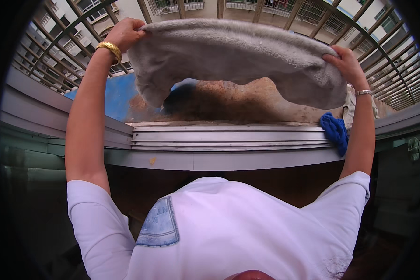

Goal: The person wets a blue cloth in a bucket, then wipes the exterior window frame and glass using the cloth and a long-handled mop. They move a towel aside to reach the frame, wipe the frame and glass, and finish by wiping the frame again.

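Note:
A grey plush cloth (231,52) is stretched wide between my two raised hands, out past the window frame. My left hand (126,33), with a gold-coloured bangle at its wrist, grips the cloth's upper left corner. At the upper right corner my right hand (346,64) pinches the fabric; a silver-coloured band circles that wrist. The cloth's lower edge hangs in an uneven curve above the stained ledge (231,101) and hides part of it.
Metal security bars (374,31) curve around the ledge, with buildings beyond. Below the cloth runs an aluminium window track (231,135). A blue cloth (334,131) lies over the track's right end, beside a pale cloth (349,106). Blue sheeting (120,94) covers the ledge's left part.

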A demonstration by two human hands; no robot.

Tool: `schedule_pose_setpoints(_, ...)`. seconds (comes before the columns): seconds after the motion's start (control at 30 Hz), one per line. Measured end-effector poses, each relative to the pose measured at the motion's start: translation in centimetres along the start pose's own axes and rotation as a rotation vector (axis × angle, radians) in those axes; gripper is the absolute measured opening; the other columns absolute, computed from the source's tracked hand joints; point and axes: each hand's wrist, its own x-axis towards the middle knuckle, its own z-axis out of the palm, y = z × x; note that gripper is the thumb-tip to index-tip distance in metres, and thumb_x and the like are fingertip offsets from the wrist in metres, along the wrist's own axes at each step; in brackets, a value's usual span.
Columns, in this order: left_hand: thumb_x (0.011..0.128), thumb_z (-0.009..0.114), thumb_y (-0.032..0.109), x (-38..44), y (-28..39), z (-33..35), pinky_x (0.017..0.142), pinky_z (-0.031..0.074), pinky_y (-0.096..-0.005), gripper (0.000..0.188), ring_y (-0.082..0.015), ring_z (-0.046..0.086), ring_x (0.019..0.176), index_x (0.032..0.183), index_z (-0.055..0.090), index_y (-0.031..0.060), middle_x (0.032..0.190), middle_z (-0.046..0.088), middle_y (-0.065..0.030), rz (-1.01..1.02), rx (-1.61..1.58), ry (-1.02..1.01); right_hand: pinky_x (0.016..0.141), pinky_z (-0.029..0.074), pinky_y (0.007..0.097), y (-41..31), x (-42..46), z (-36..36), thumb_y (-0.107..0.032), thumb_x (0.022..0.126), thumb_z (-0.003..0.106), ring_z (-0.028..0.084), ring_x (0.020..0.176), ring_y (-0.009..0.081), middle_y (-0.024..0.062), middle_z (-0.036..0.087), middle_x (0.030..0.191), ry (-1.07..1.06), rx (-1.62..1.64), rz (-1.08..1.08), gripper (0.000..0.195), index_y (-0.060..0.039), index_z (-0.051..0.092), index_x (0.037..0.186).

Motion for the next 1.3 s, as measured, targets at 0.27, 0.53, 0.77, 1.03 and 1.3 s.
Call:
schedule_pose_setpoints(0.27,0.075,0.053,0.008,0.7,-0.4,-1.7,0.076,0.047,-0.0348,0.024,-0.0282,0.062,0.085,0.096,0.063,0.0056,0.085,0.065,-0.0135,0.147,0.311,0.349,0.079,0.046,0.0261,1.7,5.0,1.0,-0.014,0.083,0.063,0.06,0.087,0.0102,0.0028,0.068,0.09,0.774,0.269,-0.175,0.027,-0.0089,0.063,0.11)
schedule_pose_setpoints(0.53,0.074,0.053,0.017,0.3,0.0,-1.1,0.081,0.049,-0.0406,0.027,-0.0301,0.06,0.096,0.097,0.066,0.0165,0.099,0.064,-0.0135,-0.015,0.187,0.431,0.071,0.046,0.0298,3.3,4.6,-1.4,-0.021,0.084,0.057,0.06,0.075,0.0151,0.0077,0.064,0.081,0.619,0.167,-0.061,0.024,-0.0082,0.061,0.104)
schedule_pose_setpoints(0.77,0.074,0.054,0.019,-1.5,-0.8,2.1,0.08,0.049,-0.0408,0.025,-0.0313,0.061,0.093,0.095,0.067,0.015,0.096,0.065,-0.0127,-0.132,0.393,0.227,0.075,0.046,0.0275,5.9,3.2,3.2,-0.009,0.084,0.054,0.056,0.08,0.0074,0.0054,0.063,0.082,0.341,-0.04,0.006,0.023,-0.0022,0.059,0.105)
schedule_pose_setpoints(1.03,0.074,0.053,0.015,-1.6,-0.5,0.7,0.08,0.049,-0.0416,0.024,-0.0304,0.06,0.096,0.093,0.068,0.0157,0.098,0.065,-0.0104,-0.154,0.503,0.034,0.07,0.045,0.02,4.6,3.2,0.2,-0.005,0.086,0.053,0.055,0.08,0.0047,-0.0018,0.062,0.088,0.001,-0.368,0.175,0.019,-0.0017,0.062,0.102)
schedule_pose_setpoints(1.3,0.067,0.059,0.021,0.9,-3.1,-5.0,0.071,0.052,-0.0435,0.019,-0.0329,0.064,0.079,0.072,0.066,0.0045,0.079,0.065,-0.0177,-0.17,0.671,0.483,0.072,0.043,0.019,2.2,4.1,-1.9,-0.015,0.087,0.061,0.053,0.081,0.0041,-0.0031,0.06,0.09,0.114,0.499,0.045,0.022,-0.0021,0.059,0.104)
